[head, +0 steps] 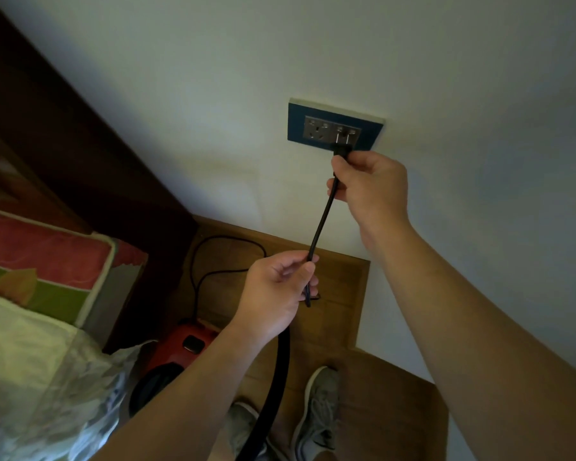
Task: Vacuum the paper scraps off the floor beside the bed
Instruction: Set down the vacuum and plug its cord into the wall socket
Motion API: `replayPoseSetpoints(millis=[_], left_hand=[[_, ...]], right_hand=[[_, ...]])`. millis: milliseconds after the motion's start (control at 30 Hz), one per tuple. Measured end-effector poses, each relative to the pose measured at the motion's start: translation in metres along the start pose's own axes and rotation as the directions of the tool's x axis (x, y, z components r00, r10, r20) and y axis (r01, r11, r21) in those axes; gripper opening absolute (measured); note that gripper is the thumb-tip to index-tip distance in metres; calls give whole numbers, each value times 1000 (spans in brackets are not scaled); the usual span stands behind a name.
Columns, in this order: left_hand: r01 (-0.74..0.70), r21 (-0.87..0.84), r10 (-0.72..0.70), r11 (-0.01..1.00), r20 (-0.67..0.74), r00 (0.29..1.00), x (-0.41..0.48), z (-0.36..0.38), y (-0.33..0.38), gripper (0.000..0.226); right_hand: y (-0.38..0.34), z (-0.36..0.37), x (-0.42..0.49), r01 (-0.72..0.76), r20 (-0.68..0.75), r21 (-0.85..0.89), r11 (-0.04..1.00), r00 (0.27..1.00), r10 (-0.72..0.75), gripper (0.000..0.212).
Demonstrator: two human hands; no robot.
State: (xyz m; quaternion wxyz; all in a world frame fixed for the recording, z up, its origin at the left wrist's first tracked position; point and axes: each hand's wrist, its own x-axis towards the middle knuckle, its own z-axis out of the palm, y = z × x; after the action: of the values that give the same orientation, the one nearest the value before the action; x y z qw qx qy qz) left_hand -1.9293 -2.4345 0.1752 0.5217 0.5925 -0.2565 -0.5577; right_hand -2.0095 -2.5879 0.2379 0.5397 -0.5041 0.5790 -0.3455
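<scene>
Left hand (pixel 276 291) pinches the cord (pixel 321 224) below the socket (pixel 313 129); right hand (pixel 369 191) grips the plug (pixel 341 151) at the socket, prongs (pixel 337 138) partly showing. Best pushed straight in, cord kept slack. Vacuum (pixel 180 347) sits on the floor (pixel 340 277) below-left of the socket, by the bed (pixel 30 327).

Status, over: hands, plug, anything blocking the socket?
Right hand grips plug at socket, prongs showing, not fully in. Left hand pinches cord lower down. Vacuum beside bed. Socket unobstructed.
</scene>
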Motion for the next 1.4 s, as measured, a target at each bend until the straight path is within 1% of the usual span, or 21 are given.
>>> replayPoseSetpoints(millis=[100, 267, 367, 533, 700, 800, 933, 1133, 1300, 1400], left_hand=[[1, -19, -1, 1000, -8, 1000, 1, 0, 0, 19], [-6, -32, 6, 999, -8, 1000, 4, 0, 3, 19], [-7, -28, 7, 1000, 2, 1000, 7, 0, 3, 18], [-31, -55, 31, 998, -12, 999, 10, -1, 3, 18], [-63, -20, 63, 998, 0, 998, 15, 2, 7, 23], [-64, 6, 64, 998, -3, 998, 17, 3, 7, 23], [-84, -34, 84, 996, -1, 996, 23, 2, 16, 22], [-83, -18, 84, 996, 23, 996, 25, 4, 25, 25], [-76, 2, 76, 997, 20, 997, 19, 4, 22, 24], [-87, 9, 87, 996, 4, 996, 15, 4, 21, 23]], right_hand=[[0, 1, 0, 3, -7, 17, 1000, 1000, -3, 23], [-4, 2, -3, 2, -29, 81, 997, 1000, 1, 8], [-6, 5, -3, -51, -15, 122, 991, 998, 53, 14], [-9, 7, -1, -121, 23, 196, 973, 993, 119, 12], [-14, 11, 4, -182, -11, 255, 950, 981, 191, 10], [-15, 15, 5, -189, -36, 258, 947, 978, 205, 11], [-22, 18, 14, -221, -76, 345, 912, 962, 262, 10], [-28, 17, 20, -225, -97, 268, 937, 961, 258, 12], [-26, 18, 17, -179, -122, 221, 959, 970, 210, 20], [-25, 18, 16, -156, -139, 173, 973, 974, 180, 21]])
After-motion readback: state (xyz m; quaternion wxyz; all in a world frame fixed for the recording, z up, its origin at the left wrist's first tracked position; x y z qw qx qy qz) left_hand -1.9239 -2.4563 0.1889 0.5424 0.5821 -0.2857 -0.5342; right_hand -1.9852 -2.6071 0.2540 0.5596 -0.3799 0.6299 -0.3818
